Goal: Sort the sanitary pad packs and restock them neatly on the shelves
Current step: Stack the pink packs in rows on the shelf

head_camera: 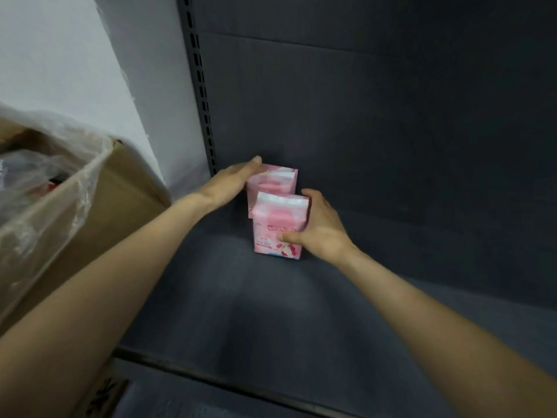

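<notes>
Two pink sanitary pad packs stand upright on the dark shelf (376, 297), one behind the other near the back left corner. The rear pack (278, 180) sits close to the back panel. My left hand (232, 184) lies flat against its left side with straight fingers. The front pack (277, 227) stands just in front of it. My right hand (319, 227) grips this front pack, thumb across its front face and fingers round its right side.
A cardboard box (99, 212) lined with clear plastic (45, 176) stands at the left, beside the shelf. A slotted upright post (200, 86) marks the shelf's left edge. The dark back panel (391, 116) rises behind. A lower shelf edge (226, 384) shows below.
</notes>
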